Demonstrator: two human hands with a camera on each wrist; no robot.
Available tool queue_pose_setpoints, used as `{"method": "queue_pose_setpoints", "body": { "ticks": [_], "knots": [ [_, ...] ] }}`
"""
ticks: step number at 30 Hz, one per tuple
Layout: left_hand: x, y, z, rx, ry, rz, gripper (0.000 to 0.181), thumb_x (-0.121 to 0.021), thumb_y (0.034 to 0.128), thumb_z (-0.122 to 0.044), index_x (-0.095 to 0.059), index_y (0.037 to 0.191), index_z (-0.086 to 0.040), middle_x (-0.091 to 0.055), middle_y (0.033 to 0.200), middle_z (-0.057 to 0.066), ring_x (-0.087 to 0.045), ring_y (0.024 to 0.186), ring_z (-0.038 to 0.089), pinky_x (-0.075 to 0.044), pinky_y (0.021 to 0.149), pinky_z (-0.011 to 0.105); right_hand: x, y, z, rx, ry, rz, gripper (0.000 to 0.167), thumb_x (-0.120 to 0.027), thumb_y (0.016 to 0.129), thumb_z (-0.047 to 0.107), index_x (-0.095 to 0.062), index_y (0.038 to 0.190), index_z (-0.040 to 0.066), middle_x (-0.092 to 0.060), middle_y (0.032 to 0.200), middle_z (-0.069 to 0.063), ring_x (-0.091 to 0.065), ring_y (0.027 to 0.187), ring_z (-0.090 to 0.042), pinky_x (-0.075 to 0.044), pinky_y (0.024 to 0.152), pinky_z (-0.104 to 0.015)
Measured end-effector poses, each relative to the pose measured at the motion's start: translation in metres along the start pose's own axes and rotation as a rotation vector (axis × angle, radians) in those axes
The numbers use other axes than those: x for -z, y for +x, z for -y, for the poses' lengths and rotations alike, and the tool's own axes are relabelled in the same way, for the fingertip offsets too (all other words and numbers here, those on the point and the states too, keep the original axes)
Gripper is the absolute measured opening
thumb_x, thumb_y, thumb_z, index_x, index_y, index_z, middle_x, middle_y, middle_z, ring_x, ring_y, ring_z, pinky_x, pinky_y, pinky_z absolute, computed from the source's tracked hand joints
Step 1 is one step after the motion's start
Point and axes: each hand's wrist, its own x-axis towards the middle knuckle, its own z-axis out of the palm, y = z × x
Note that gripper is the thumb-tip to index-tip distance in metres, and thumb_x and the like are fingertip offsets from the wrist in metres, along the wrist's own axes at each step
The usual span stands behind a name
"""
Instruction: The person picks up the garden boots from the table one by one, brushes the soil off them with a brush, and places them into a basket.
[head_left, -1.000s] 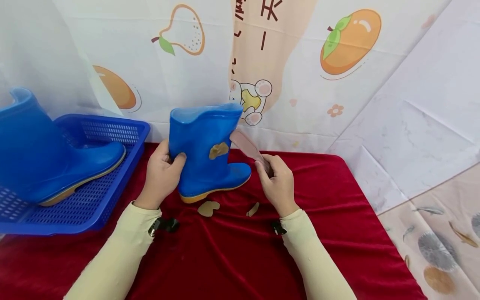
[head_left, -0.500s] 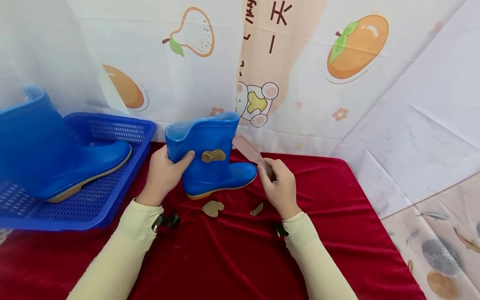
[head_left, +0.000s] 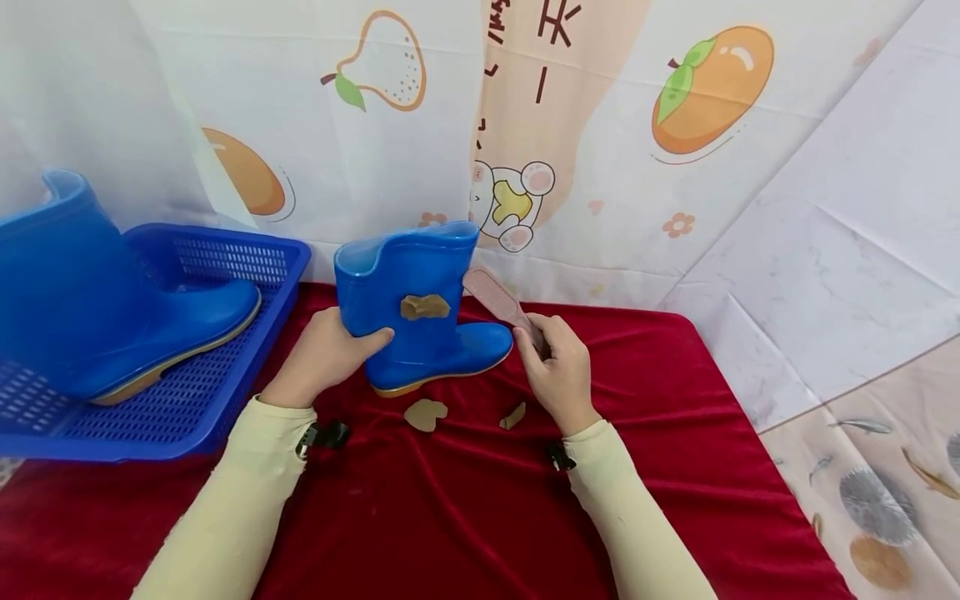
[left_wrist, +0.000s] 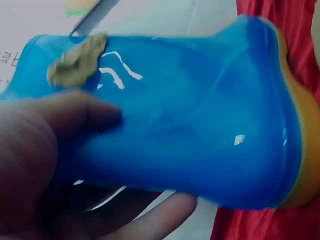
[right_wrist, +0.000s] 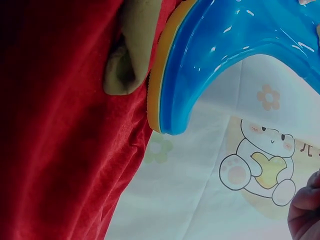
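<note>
A blue rain boot [head_left: 408,267] with a yellow sole is held upright, slightly tilted, over the red cloth. My left hand [head_left: 330,350] grips its shaft from the back, thumb across the near side. A brown mud-like patch [head_left: 425,307] sits on the shaft, just above that thumb in the left wrist view. My right hand [head_left: 558,367] holds a pinkish, paddle-shaped brush [head_left: 495,297] by its handle. The brush's head is beside the front of the shaft; whether it touches, I cannot tell. In the right wrist view only some fingers [right_wrist: 306,205] show at the edge.
Two flat brown pieces, a larger one [head_left: 425,415] and a smaller one [head_left: 513,416], lie on the red cloth [head_left: 480,517] before the boot. At left, a blue perforated basket [head_left: 202,417] holds another blue boot [head_left: 187,321]. A printed curtain [head_left: 600,225] hangs behind.
The boot has turned and tilted a little, so the brown patch has shifted left on it. My left hand has slid slightly on the shaft. The brush stays beside the boot; the head view has shifted slightly.
</note>
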Motion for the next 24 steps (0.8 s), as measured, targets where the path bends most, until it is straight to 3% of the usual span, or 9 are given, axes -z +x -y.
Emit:
{"method": "queue_pose_setpoints", "body": {
  "ticks": [4, 7, 13, 20, 24],
  "knots": [
    [-0.004, 0.0, -0.004, 0.047, -0.011, -0.062, 0.061, -0.067, 0.1009, -0.032, -0.048, 0.149, 0.001, -0.064, 0.136, 0.027, -0.067, 0.114, 0.049, -0.054, 0.095, 0.061, 0.002, 0.0, -0.001, -0.006, 0.008, -0.01, 0.018, -0.072, 0.098, 0.017, -0.075, 0.11, 0.005, -0.061, 0.079, -0.005, -0.049, 0.067, -0.015, -0.04, 0.06, -0.023],
    [-0.004, -0.002, -0.009, 0.066, -0.027, -0.072, 0.06, -0.066, 0.1016, -0.033, -0.049, 0.148, 0.002, -0.064, 0.135, 0.027, -0.069, 0.111, 0.048, -0.057, 0.09, 0.058, 0.003, 0.001, 0.0, -0.01, 0.008, -0.01, 0.018, -0.072, 0.098, 0.017, -0.075, 0.11, 0.005, -0.061, 0.08, -0.005, -0.048, 0.068, -0.015, -0.04, 0.06, -0.024],
    [-0.002, -0.008, -0.019, 0.032, 0.007, -0.066, 0.055, -0.065, 0.1018, -0.032, -0.054, 0.144, 0.002, -0.067, 0.13, 0.026, -0.07, 0.108, 0.045, -0.058, 0.09, 0.057, 0.005, 0.004, 0.001, -0.008, 0.012, -0.011, 0.02, -0.073, 0.098, 0.018, -0.075, 0.111, 0.004, -0.06, 0.08, -0.006, -0.049, 0.068, -0.015, -0.04, 0.06, -0.025],
    [-0.001, -0.013, -0.027, -0.013, 0.06, -0.147, 0.044, -0.064, 0.102, -0.028, -0.061, 0.134, 0.002, -0.073, 0.119, 0.024, -0.071, 0.107, 0.046, -0.054, 0.095, 0.062, 0.006, 0.005, 0.001, -0.013, 0.018, -0.028, 0.019, -0.073, 0.097, 0.016, -0.075, 0.11, 0.003, -0.059, 0.078, -0.006, -0.049, 0.068, -0.016, -0.041, 0.06, -0.025],
    [-0.001, -0.012, -0.028, -0.016, 0.078, -0.152, 0.042, -0.065, 0.1011, -0.026, -0.063, 0.131, 0.004, -0.073, 0.117, 0.025, -0.07, 0.108, 0.048, -0.053, 0.096, 0.064, 0.006, 0.004, 0.001, -0.014, 0.017, -0.025, 0.018, -0.072, 0.098, 0.017, -0.075, 0.11, 0.004, -0.059, 0.079, -0.006, -0.048, 0.068, -0.015, -0.04, 0.06, -0.026]
  ]
}}
